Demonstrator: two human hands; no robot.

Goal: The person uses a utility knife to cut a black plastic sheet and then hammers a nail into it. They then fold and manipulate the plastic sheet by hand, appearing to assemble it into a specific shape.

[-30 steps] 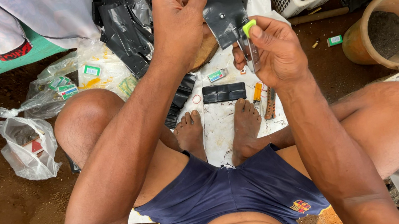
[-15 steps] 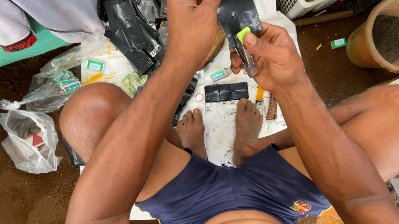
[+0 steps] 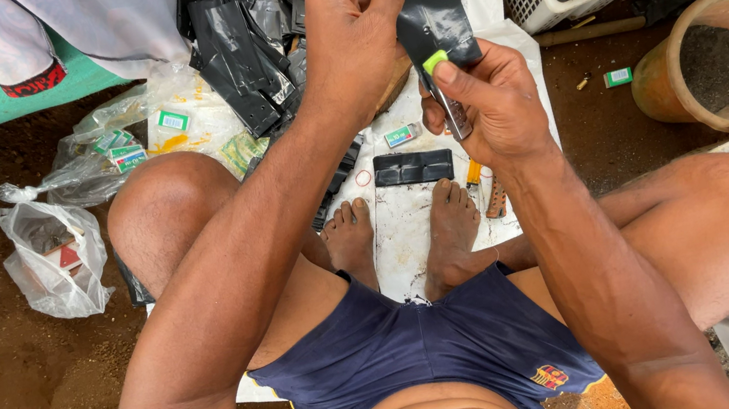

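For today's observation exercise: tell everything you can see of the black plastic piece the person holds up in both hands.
The black piece looks like thin, glossy plastic film, creased and slightly crumpled, perhaps a folded bag. It hangs roughly upright above the white sheet. The left hand pinches its upper edge, thumb across the top. The right hand meets its lower end, where a small tool with a yellow-green tip touches it. Its top runs out of frame. Similar black pieces lie heaped behind.

Black plastic bag [image 3: 431,11] raised higher, left hand [image 3: 351,34] — right hand [image 3: 490,100] closer
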